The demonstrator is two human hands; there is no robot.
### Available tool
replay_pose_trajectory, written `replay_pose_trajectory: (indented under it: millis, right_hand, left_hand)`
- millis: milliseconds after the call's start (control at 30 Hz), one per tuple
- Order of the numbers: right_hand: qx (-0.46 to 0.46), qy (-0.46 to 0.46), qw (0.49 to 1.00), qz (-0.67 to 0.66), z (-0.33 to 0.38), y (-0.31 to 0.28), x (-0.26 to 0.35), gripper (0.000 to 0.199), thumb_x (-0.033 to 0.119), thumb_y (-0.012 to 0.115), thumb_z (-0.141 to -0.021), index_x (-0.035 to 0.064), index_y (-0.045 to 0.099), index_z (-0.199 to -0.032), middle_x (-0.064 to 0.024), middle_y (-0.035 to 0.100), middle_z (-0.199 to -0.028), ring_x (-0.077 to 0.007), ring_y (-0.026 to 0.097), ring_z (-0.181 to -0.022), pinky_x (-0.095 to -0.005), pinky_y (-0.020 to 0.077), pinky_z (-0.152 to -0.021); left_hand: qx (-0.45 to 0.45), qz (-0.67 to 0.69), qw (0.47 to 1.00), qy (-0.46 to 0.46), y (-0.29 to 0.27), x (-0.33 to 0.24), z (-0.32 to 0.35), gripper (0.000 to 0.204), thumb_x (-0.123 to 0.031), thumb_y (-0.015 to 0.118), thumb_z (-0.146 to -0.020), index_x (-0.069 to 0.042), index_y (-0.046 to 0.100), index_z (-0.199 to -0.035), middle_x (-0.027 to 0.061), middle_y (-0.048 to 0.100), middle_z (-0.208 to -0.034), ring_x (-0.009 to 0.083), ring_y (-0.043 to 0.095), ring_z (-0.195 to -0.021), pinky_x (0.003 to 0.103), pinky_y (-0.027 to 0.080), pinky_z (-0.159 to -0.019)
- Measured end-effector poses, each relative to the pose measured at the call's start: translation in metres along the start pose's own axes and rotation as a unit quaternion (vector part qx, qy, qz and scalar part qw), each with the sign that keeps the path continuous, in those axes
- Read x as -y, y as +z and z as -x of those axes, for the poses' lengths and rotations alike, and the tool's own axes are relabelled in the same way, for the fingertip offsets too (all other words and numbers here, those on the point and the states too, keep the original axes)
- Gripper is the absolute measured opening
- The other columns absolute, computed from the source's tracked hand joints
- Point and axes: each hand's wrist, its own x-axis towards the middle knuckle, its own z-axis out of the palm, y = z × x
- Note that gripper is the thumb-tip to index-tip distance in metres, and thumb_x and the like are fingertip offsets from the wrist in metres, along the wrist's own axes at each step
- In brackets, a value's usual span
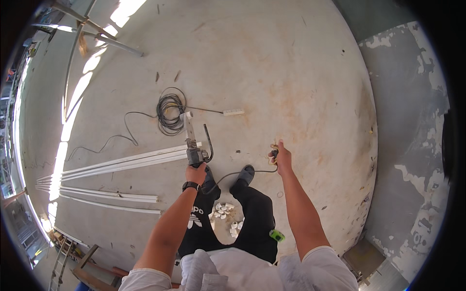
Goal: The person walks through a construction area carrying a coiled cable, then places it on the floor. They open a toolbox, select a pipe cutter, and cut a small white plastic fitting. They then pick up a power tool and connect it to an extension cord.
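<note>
My left hand is wrapped round the handle of a pipe welder, which has a dark body and a long flat grey plate. A short white cylindrical piece shows at the plate's far end, and a bent black bar rises beside it. From the tool a dark cable loops past my feet to my right hand. That hand is closed on the cable's end, a dark plug with something yellowish round it; the fingers partly cover it. Long white pipes lie on the floor left of the tool.
Beyond the tool lie a coiled black extension cable and its white power strip. White pipe fittings are scattered between my legs. Metal scaffold tubes stand at far left; a peeling grey wall bounds the right. A ladder is at lower left.
</note>
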Motion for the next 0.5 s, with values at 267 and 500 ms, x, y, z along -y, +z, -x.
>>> replay_pose_trajectory:
  millis: [267,500]
  right_hand:
    - [0.128,-0.103,0.980,0.109,-0.130,0.037,-0.152,0.056,0.024,0.075,-0.083,-0.0018,0.062,-0.131,-0.0121,0.070,-0.091,-0.0166,0.063,-0.072,-0.0293,0.0500,-0.064]
    - [0.232,-0.240,0.830,0.447,-0.174,0.071,-0.219,0.063,0.023,0.066,-0.076,-0.0045,0.058,-0.132,-0.0255,0.071,-0.103,-0.0350,0.070,-0.089,-0.0407,0.0543,-0.083]
  left_hand:
    - [0.064,-0.338,0.916,0.206,0.156,0.026,-0.161,0.054,-0.038,0.075,-0.080,0.006,0.061,-0.109,0.0297,0.069,-0.101,0.0462,0.066,-0.099,0.051,0.054,-0.084]
    - [0.179,-0.448,0.834,0.266,0.321,-0.006,-0.229,0.052,-0.032,0.073,-0.085,0.003,0.058,-0.120,0.0264,0.069,-0.111,0.0410,0.068,-0.102,0.049,0.057,-0.088]
